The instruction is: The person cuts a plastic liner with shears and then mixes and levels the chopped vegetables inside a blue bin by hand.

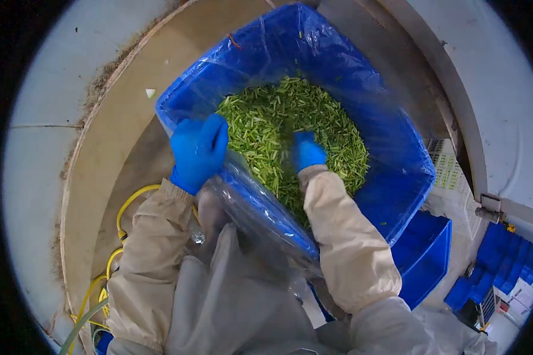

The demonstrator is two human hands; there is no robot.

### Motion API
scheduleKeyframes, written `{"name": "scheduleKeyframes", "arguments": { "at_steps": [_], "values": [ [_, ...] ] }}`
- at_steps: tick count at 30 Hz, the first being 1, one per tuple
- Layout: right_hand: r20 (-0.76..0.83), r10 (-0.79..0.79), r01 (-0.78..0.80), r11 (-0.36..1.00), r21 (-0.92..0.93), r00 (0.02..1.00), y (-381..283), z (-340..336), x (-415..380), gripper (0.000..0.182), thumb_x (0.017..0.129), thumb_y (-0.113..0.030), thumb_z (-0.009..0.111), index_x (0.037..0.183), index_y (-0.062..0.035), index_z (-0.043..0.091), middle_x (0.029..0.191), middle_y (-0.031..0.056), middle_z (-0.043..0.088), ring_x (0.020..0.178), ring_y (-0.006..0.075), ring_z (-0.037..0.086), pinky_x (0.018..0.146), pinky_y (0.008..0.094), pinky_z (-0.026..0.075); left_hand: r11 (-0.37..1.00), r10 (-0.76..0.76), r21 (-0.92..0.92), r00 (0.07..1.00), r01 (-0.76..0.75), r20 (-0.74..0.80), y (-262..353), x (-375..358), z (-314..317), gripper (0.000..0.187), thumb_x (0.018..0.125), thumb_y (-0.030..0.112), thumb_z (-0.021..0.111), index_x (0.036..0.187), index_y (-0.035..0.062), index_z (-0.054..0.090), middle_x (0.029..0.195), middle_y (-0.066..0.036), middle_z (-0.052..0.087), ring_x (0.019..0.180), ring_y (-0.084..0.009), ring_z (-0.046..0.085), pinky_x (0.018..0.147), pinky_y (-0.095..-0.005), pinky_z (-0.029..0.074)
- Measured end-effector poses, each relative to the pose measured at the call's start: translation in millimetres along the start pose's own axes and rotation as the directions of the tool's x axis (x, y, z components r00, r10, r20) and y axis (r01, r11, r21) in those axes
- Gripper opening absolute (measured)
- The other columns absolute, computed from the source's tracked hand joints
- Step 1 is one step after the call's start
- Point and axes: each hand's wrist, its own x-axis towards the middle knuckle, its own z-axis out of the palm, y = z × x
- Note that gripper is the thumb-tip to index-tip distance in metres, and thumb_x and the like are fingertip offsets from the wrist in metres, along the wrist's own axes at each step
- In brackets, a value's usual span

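A large blue bin [411, 168] lined with clear plastic film [337, 56] holds a heap of chopped green stalks [260, 133]. My left hand [198, 151], in a blue glove, is closed at the bin's near left rim, gripping the plastic liner there. Into the middle of the greens reaches my right hand [310, 151], also blue-gloved. Its fingers are smeared by motion and partly sunk among the pieces, so what they hold does not show. Beige sleeves cover both forearms.
Another blue bin [423, 251] stands just right of the large one. Stacked blue crates [506, 257] are farther right. A yellow hose [121, 219] lies at the left. A pale curved wall [41, 160] runs along the left, with a small white scrap [150, 93] near it.
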Motion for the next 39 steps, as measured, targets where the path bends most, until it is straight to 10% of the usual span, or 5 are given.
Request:
{"name": "scheduleKeyframes", "arguments": {
  "at_steps": [3,23,28,33,39],
  "values": [
    [0.079,-0.378,0.367,0.921,0.129,0.922,-34.2,18.5,-17.6,0.018,0.077,-0.014,0.048,0.092,-0.0099,0.055,0.096,0.0179,0.054,0.078,0.0328,0.059,0.061,0.0435,0.048,0.999,-0.035,-0.039,0.999,0.035,-0.004,3.6,2.2,-2.9,0.003,0.072,0.010,0.058,0.071,0.0089,0.055,0.055,-0.010,0.051,0.051,-0.0284,0.050,0.050,-0.0384,0.037],
    [-0.112,-0.080,0.070,0.993,-0.091,0.990,33.3,55.9,12.8,0.018,0.073,-0.022,0.056,0.077,-0.0051,0.059,0.085,0.0194,0.058,0.078,0.0374,0.056,0.066,0.0448,0.046,1.000,0.011,-0.026,1.000,-0.012,-0.027,-2.7,0.6,1.2,0.007,0.075,0.015,0.056,0.070,0.0099,0.054,0.053,-0.010,0.049,0.050,-0.0286,0.050,0.050,-0.0396,0.037],
    [0.165,-0.038,-0.003,0.971,0.240,0.986,63.1,38.9,0.8,0.022,0.073,-0.021,0.059,0.091,-0.0086,0.061,0.092,0.0195,0.057,0.085,0.0364,0.055,0.072,0.0434,0.046,1.000,0.014,-0.015,1.000,-0.014,-0.024,-4.2,-2.3,2.2,0.007,0.075,0.013,0.056,0.070,0.0095,0.053,0.053,-0.010,0.049,0.050,-0.0285,0.050,0.050,-0.0394,0.037],
    [-0.163,0.041,0.029,0.911,0.410,0.986,52.9,31.6,-0.5,0.023,0.072,-0.024,0.060,0.090,-0.0102,0.062,0.093,0.0163,0.059,0.085,0.0352,0.056,0.073,0.0430,0.046,0.999,0.000,-0.039,1.000,0.001,0.028,-6.2,-3.2,0.9,0.004,0.075,0.012,0.057,0.078,0.0094,0.057,0.061,-0.012,0.054,0.056,-0.0305,0.053,0.053,-0.0405,0.039],
    [0.034,-0.178,0.177,0.984,0.030,0.983,11.7,59.8,18.3,0.021,0.072,-0.022,0.062,0.087,-0.0077,0.060,0.085,0.0150,0.061,0.076,0.0337,0.059,0.069,0.0409,0.047,1.000,-0.008,-0.019,0.999,0.009,0.047,-6.8,-2.1,0.5,0.005,0.075,0.012,0.056,0.078,0.0092,0.057,0.061,-0.012,0.054,0.056,-0.0308,0.053,0.053,-0.0400,0.039]
  ]
}}
